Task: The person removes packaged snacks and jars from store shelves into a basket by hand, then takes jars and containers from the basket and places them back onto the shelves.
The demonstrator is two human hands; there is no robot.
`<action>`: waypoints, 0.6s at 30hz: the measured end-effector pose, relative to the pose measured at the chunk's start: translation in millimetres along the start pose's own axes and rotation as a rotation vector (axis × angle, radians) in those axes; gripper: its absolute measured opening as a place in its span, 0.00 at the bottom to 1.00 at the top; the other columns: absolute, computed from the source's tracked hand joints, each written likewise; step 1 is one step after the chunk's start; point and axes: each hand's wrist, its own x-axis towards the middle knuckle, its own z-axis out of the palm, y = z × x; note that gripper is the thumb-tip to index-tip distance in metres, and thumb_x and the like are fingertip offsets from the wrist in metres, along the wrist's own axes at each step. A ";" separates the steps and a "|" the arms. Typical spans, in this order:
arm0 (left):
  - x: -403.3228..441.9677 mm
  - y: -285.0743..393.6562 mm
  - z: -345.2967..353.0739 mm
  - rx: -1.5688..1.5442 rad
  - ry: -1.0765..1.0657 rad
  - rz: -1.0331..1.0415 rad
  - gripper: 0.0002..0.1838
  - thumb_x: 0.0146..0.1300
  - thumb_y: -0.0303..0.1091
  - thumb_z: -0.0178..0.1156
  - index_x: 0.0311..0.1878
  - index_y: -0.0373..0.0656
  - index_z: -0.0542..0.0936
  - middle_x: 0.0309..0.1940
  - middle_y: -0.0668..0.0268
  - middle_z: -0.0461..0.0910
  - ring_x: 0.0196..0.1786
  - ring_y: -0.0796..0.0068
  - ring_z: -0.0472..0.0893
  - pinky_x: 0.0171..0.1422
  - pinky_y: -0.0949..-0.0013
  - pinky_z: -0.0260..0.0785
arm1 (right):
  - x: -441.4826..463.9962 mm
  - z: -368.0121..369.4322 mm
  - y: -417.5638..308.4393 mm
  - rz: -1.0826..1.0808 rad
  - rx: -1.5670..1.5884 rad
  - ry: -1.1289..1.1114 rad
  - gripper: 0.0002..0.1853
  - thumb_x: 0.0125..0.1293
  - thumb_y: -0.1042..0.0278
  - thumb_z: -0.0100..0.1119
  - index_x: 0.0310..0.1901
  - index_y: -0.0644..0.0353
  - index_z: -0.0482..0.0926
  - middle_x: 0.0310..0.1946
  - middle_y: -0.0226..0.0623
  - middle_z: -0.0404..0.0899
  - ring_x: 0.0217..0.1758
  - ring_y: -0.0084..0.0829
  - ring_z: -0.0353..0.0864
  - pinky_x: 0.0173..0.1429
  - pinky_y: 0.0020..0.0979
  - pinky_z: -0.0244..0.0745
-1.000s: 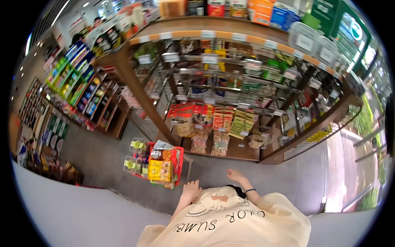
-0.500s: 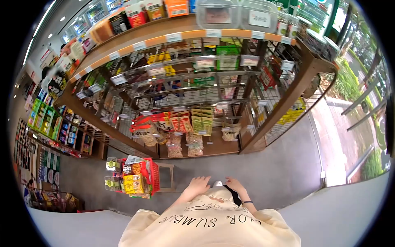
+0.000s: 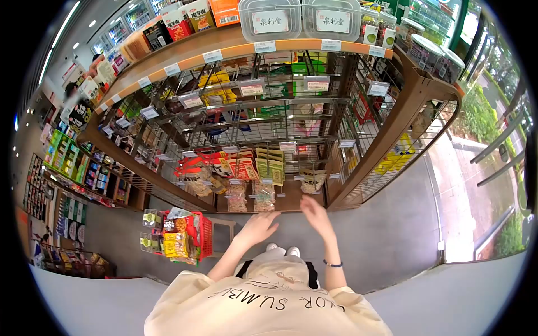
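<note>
My left hand (image 3: 259, 227) is held out in front of my body, fingers stretched, with nothing in it. It appears nearest to the clear snack bags (image 3: 264, 197) hanging low on the wire rack. My right hand (image 3: 315, 215) reaches further forward, fingers extended and holding nothing. Just beyond its fingertips in the view is a beige bag (image 3: 312, 182) on the lower rack; I see no grip on it. Red bags (image 3: 243, 168) and green bags (image 3: 270, 169) hang to the left of that one.
A loaded red basket (image 3: 207, 236) is beside a wooden stool frame (image 3: 224, 231) at my left. Lidded plastic boxes (image 3: 269, 21) and several jars line the shelf top. The brown post (image 3: 386, 129) of the rack rises at the right, near a window.
Both hands have moved from near my waist toward the rack, the right one further. My view has shifted slightly, and both shoes now show.
</note>
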 end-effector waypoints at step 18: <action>66.2 87.3 -280.8 -0.689 0.452 0.380 0.27 0.63 0.37 0.49 0.63 0.38 0.58 0.59 0.56 0.65 0.64 0.68 0.63 0.67 0.66 0.53 | 108.1 -53.5 -305.3 -0.798 -0.012 0.286 0.18 0.61 0.67 0.53 0.53 0.60 0.73 0.49 0.38 0.74 0.47 0.29 0.76 0.52 0.27 0.70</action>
